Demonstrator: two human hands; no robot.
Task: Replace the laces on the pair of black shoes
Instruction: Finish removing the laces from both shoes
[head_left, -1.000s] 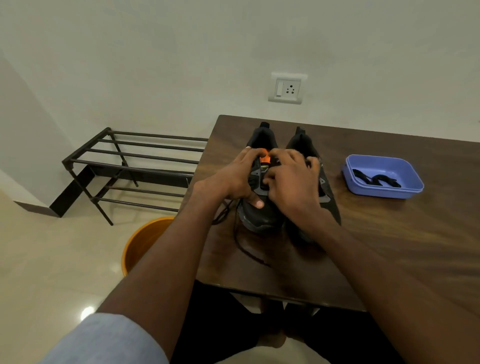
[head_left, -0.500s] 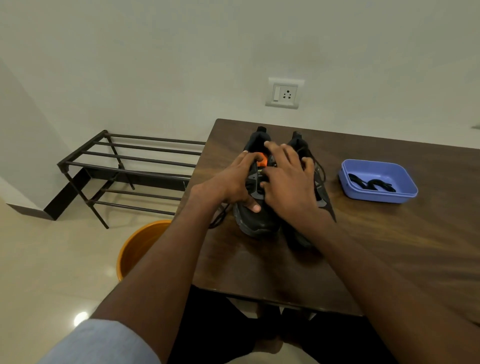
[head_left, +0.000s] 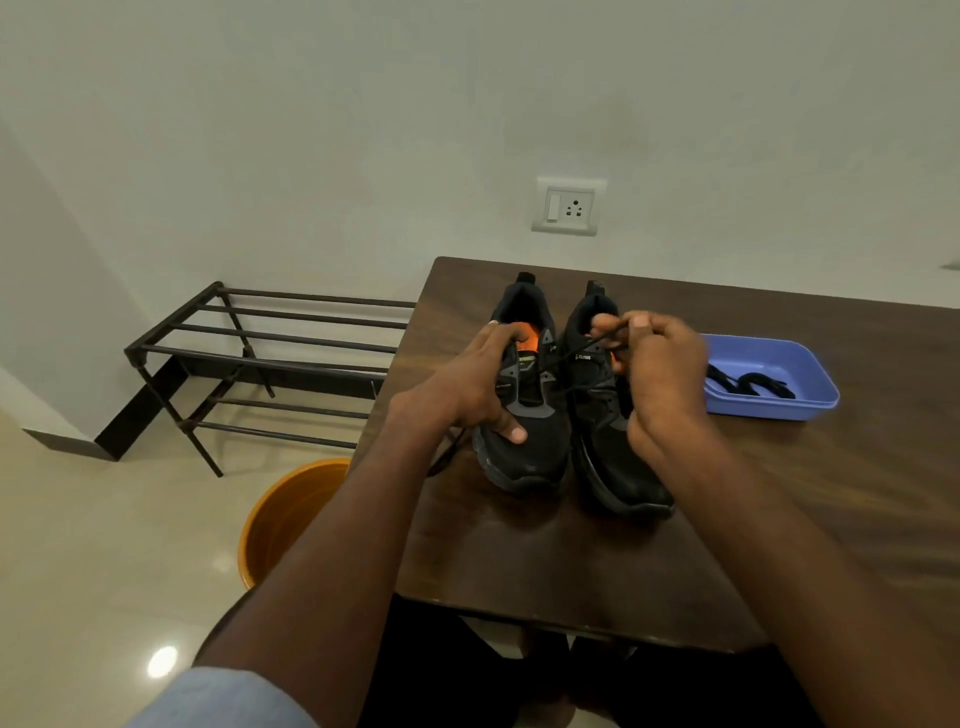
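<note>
Black shoes stand paired; left hand grips one, right hand pinches its lace.

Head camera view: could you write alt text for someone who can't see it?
A person's right hand pulls a black lace from the left black shoe, which the left hand grips, on a wooden table. A blue tray holds more laces.

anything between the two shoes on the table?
Head view: bare table shows between left shoe and right shoe; a black lace crosses above the gap.
</note>
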